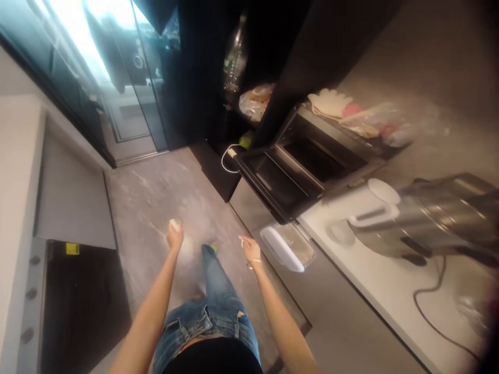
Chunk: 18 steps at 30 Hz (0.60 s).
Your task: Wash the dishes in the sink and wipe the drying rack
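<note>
My left hand is closed around a small whitish thing, which looks soft or crumpled; its kind I cannot make out. My right hand pinches a small white scrap between thumb and fingertips. Both hands hang apart over the grey floor, on either side of my leg in blue jeans. Close to the right hand, a white-rimmed hanging bin is fixed to the cabinet front, with a light liner or contents inside.
Above the counter a small oven stands with its door down. A white mug-like container and a steel appliance with a cord share the counter. Gloves lie atop the oven. Left is a dark built-in appliance.
</note>
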Available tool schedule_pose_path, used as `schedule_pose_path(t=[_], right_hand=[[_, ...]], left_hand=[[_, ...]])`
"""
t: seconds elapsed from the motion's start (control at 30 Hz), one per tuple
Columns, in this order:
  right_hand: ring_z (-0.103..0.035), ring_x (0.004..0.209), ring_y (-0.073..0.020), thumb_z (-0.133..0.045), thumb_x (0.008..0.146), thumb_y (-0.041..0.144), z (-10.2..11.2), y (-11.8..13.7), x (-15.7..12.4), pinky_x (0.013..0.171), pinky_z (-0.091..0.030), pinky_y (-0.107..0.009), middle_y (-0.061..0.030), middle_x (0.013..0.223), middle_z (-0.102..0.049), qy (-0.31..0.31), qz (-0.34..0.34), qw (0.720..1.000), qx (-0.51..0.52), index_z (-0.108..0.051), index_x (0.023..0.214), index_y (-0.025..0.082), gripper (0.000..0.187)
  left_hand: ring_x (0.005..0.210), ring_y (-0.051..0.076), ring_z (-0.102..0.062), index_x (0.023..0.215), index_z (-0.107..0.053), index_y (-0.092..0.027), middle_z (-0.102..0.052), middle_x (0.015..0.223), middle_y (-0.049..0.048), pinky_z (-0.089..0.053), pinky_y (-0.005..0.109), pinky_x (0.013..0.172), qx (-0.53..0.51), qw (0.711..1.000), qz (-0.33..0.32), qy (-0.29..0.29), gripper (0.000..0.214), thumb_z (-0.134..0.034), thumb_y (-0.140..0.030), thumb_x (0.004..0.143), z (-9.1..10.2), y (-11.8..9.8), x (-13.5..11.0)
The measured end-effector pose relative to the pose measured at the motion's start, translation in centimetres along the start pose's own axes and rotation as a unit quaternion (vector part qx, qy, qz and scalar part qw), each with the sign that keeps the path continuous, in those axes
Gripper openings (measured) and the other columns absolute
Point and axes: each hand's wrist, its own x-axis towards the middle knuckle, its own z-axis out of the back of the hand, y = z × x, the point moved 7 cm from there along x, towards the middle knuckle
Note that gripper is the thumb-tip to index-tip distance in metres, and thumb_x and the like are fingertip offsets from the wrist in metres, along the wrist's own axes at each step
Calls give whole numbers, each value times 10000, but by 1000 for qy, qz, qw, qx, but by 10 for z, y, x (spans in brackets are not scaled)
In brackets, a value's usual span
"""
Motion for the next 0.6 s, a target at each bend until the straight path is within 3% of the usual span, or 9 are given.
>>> schedule_pose_path(t=[0.07, 0.13, 0.2, 0.3, 0.4, 0.5, 0.6], right_hand=[[-662, 926, -207, -564, 711, 171, -11, -14, 27, 951, -483, -340, -50, 887, -747, -24, -41, 998, 37, -771, 773, 223, 223], [-665, 926, -215, -605, 660, 201, -32, -7, 60, 949, -484, -345, -44, 886, -749, -29, -71, 992, 97, -750, 754, 229, 175], [-664, 841, -211, -636, 624, 245, -63, 16, 99, 860, -514, -340, -40, 844, -742, -8, -110, 980, 163, -733, 769, 219, 176], [-636, 705, -198, -660, 604, 346, -111, 67, 153, 707, -523, -326, -34, 757, -723, 56, -143, 958, 241, -722, 808, 201, 257], [-654, 751, -207, -700, 566, 412, -143, 105, 197, 766, -527, -337, -41, 773, -739, 70, -116, 950, 283, -725, 773, 206, 293], [-666, 771, -225, -741, 532, 468, -161, 111, 232, 785, -532, -351, -46, 773, -748, 16, -119, 943, 310, -736, 720, 227, 306], [-625, 661, -211, -762, 503, 536, -171, 94, 265, 619, -514, -321, -34, 690, -717, -75, -173, 922, 337, -760, 696, 243, 351]], left_hand=[[857, 270, -642, 955, -658, -147, -644, 763, 102, -425, 322, 718, 54, 997, 16, -48, 145, -563, -180, 851, 1, 13, 42], [979, 310, -631, 924, -711, -160, -695, 885, 140, -427, 353, 806, 217, 973, -72, -23, 145, -611, -204, 828, -26, -4, 81], [1033, 322, -617, 978, -748, -150, -710, 1022, 172, -421, 384, 864, 306, 942, -134, 23, 212, -586, -232, 869, -67, -33, 116], [1056, 314, -602, 1072, -764, -192, -716, 1105, 149, -397, 429, 927, 342, 909, -217, 95, 271, -554, -247, 909, -130, -91, 166], [1063, 283, -592, 1072, -763, -254, -729, 1094, 102, -354, 450, 993, 335, 873, -316, 162, 278, -536, -215, 917, -187, -152, 220], [1034, 260, -597, 1023, -762, -259, -736, 1038, 95, -339, 444, 1020, 311, 829, -408, 223, 283, -514, -176, 915, -249, -205, 287], [1029, 252, -602, 919, -762, -263, -742, 1000, 91, -350, 426, 1023, 292, 776, -468, 306, 254, -538, -148, 885, -336, -252, 360]])
